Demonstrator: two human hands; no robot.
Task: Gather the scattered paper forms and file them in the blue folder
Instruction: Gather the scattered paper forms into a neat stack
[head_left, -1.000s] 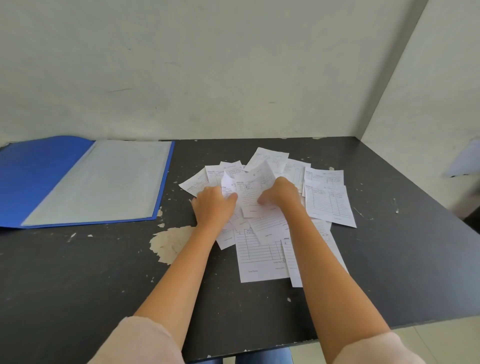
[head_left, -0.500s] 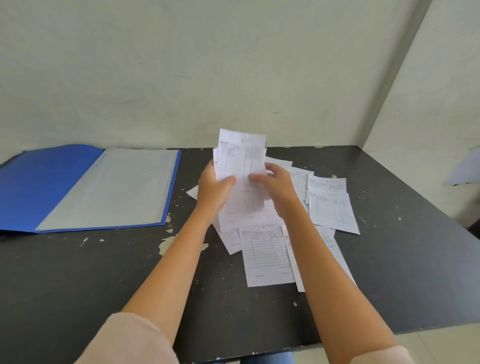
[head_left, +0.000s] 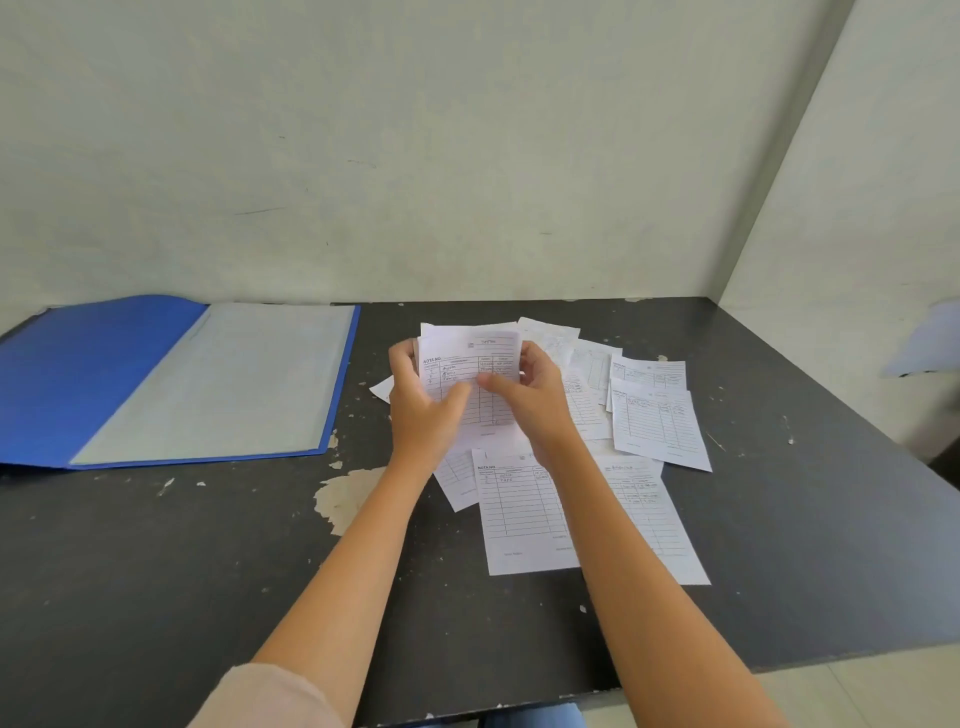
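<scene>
A small stack of white printed forms (head_left: 475, 364) is held upright above the table between both hands. My left hand (head_left: 422, 410) grips its left edge with the thumb across the front. My right hand (head_left: 530, 400) pinches the right edge. Several more forms (head_left: 524, 512) lie scattered flat on the dark table beneath and to the right, one of them (head_left: 657, 423) near the right side. The blue folder (head_left: 78, 374) lies open at the far left, its clear inner sleeve (head_left: 234, 379) facing up.
The dark table (head_left: 156, 571) has a chipped pale patch (head_left: 345, 493) by my left forearm. Walls close off the back and right. The table's front edge runs near my elbows. A pale sheet (head_left: 930, 343) shows at the right wall.
Both hands lifted a few forms off the pile, then lowered them slightly. The sheets now sit squarer and upright between the hands. Fewer forms lie at the pile's far left.
</scene>
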